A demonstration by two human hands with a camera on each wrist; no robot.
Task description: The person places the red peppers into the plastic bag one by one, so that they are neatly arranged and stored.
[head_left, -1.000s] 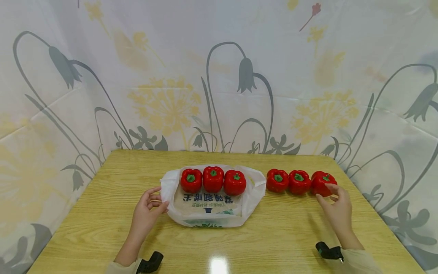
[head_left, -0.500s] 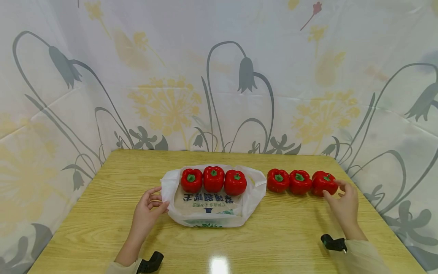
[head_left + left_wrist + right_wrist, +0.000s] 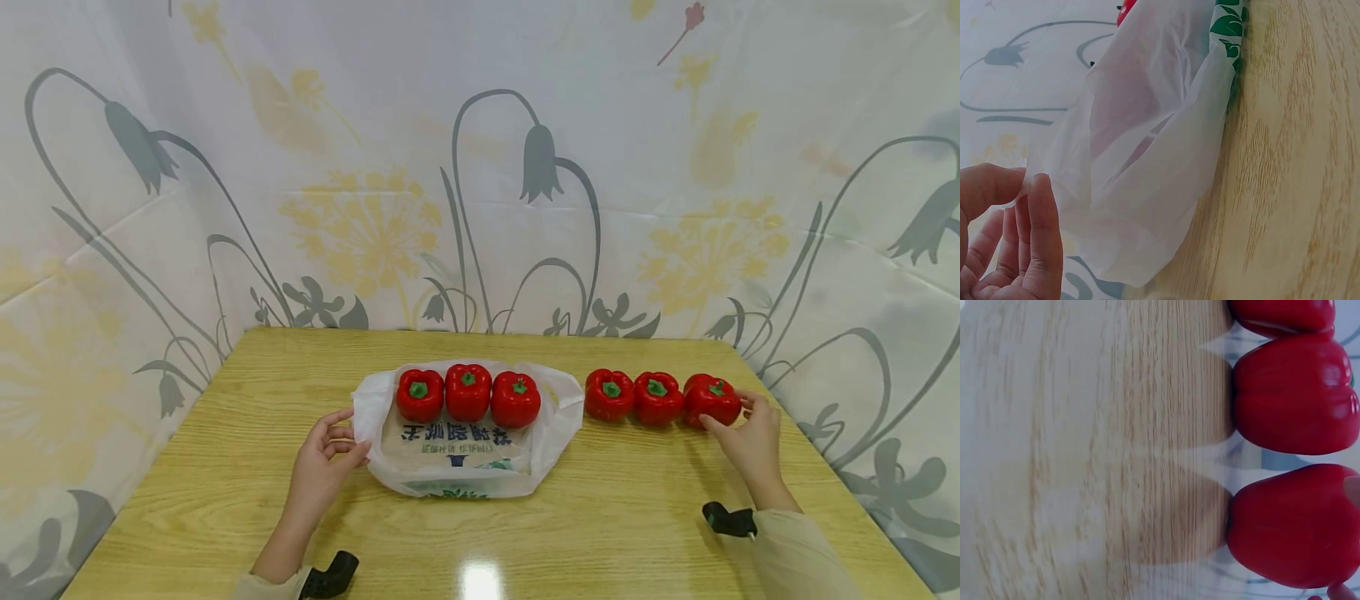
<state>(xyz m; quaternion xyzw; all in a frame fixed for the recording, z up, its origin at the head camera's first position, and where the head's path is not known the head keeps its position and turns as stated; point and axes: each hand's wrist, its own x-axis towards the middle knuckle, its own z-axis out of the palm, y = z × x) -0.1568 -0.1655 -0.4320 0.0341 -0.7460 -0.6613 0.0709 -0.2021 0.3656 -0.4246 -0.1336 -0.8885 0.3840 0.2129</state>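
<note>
Currently my left hand [image 3: 324, 458] pinches the bag [image 3: 553, 446]; my right hand [image 3: 753, 440] seemingly grips the pepper [image 3: 708, 401] farthest right of it: the grasping step, I'd judge, next needing a secure hold.

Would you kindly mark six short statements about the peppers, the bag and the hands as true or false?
1. The left hand pinches the edge of the white bag. True.
2. The right hand touches the rightmost pepper. True.
3. Both hands touch the bag. False: only the left hand does.
4. Three red peppers line up to the right of the bag in the head view. True.
5. Their tops show yellow tips. False: the stems are green.
6. The work surface is plain black. False: the table shows light wood grain.
</note>
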